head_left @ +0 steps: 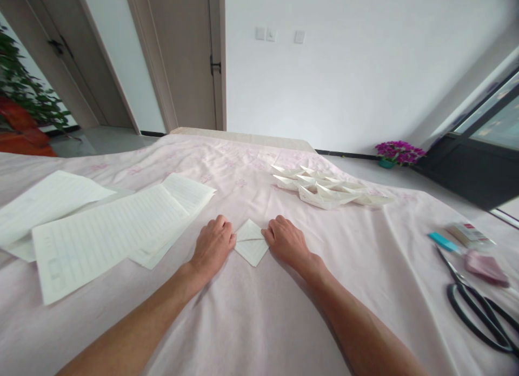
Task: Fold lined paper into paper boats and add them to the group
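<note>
Left hand (213, 245) and right hand (285, 241), fingers curled, are pinching opposite corners of the folded lined paper (251, 243) lying on the pink bedsheet (259, 311).

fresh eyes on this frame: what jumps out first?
Dead centre, the left hand and right hand pinch the two side corners of a small white diamond-shaped folded paper on the pale pink bedsheet. Beyond them, to the right, sits a cluster of white folded paper boats. Lined white paper sheets spread at left; black-handled scissors lie at far right.
</note>
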Motion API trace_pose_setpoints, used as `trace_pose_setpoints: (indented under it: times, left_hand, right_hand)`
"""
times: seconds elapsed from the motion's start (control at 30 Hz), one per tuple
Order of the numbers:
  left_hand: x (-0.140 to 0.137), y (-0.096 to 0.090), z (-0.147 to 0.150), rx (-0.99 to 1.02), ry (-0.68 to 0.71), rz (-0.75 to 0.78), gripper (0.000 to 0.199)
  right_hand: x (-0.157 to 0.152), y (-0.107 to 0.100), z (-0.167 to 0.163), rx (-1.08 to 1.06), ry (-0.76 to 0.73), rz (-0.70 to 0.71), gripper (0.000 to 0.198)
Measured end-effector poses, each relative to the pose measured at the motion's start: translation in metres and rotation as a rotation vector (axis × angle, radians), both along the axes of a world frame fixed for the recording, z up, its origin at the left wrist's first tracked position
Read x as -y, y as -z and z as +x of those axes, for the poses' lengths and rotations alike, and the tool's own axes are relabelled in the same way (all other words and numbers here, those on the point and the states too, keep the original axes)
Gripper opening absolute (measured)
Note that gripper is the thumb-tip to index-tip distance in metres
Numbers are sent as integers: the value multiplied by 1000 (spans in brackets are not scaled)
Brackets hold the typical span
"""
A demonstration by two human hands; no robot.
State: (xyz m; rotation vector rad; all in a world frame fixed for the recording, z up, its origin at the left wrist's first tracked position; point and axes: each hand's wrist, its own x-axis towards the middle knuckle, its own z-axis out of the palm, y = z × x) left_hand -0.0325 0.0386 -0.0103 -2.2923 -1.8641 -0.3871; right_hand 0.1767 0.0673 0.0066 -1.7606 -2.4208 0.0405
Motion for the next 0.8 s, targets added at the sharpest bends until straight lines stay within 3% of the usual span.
trace_pose_setpoints:
  times: [0.23,0.37,0.53,0.8]
  left_hand:
    - [3,-2,1,20,16,20,14]
    - [1,4,1,96,212,124,39]
    - [-2,10,-1,120,517,167,36]
    - [-1,9,0,25,576,99,42]
  right_hand:
    - [1,-3,0,8,14,-26,27]
    - [2,-3,0,4,12,-16,26]
    - [1,0,-1,6,18,-4,28]
    - [2,2,-2,15,16,23,26]
